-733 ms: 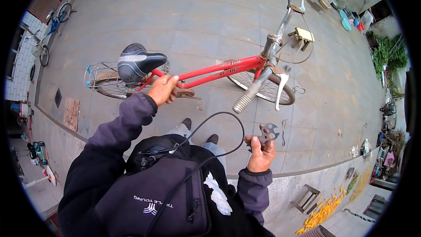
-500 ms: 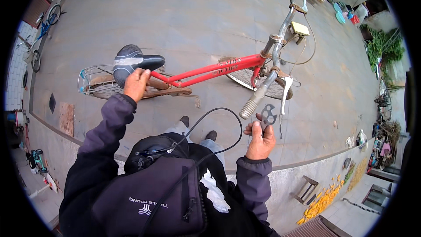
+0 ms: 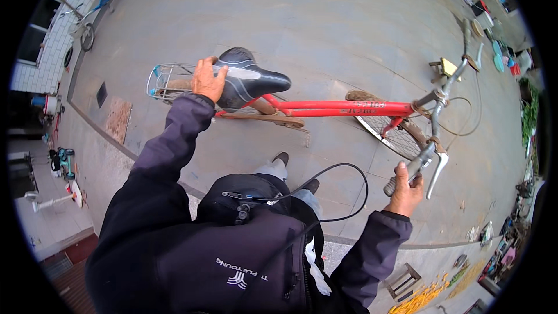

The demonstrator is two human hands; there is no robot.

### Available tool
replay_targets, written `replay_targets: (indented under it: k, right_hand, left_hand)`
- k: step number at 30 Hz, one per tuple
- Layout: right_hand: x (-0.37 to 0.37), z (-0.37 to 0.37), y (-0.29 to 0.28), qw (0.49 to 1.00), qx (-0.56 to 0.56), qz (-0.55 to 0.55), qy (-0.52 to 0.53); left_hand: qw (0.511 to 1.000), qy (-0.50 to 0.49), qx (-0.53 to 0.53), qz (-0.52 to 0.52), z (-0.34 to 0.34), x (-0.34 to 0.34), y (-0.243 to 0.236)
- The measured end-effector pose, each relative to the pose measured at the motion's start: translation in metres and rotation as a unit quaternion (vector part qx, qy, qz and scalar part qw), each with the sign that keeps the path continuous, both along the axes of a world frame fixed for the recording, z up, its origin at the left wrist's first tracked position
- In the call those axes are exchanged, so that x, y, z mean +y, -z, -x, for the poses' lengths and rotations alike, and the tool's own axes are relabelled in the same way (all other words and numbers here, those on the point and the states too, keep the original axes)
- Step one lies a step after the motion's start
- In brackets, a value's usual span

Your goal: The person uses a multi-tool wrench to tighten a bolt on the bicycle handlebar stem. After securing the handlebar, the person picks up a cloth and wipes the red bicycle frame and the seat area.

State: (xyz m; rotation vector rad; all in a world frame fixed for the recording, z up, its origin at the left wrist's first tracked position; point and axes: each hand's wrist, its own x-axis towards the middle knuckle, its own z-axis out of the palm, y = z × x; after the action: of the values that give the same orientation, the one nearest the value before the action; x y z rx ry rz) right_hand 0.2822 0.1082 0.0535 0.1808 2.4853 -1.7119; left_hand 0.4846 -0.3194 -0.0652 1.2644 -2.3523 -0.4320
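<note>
A red bicycle (image 3: 334,108) stands side-on before me, its front wheel to the right. My left hand (image 3: 208,81) is closed over the rear of the black and grey saddle (image 3: 249,84), thumb towards me. At the near end of the handlebar (image 3: 435,121), my right hand (image 3: 406,195) is closed round the worn grip (image 3: 415,167), thumb raised. The silver brake lever (image 3: 437,175) sits just beside that hand. A flat grey multi-hole wrench was in the right hand earlier; now I cannot make it out clearly against the grip.
Beyond the handlebar stands a small wooden stool (image 3: 449,68). Behind the saddle is a wire rear rack (image 3: 168,75). A black cable (image 3: 365,189) loops out from my chest. A blue bicycle (image 3: 104,0) stands far left, and yellow corn cobs (image 3: 419,301) lie at lower right.
My left hand has shifted from the saddle's near side onto its rear. My right hand has gone from holding up the wrench to the handlebar grip. The view has swung, placing the bicycle further right.
</note>
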Motion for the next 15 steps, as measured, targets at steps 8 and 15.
replay_targets:
  k: [8,15]
  right_hand:
    - [-0.002,0.006,-0.005,0.999,-0.041,0.025,0.003]
    - [0.044,0.027,-0.012,0.997,-0.036,-0.055,-0.045]
  left_hand:
    - [0.994,-0.088,-0.045,-0.056,-0.009,-0.006,0.038]
    - [0.979,-0.149,-0.03,-0.137,0.012,-0.004,0.057]
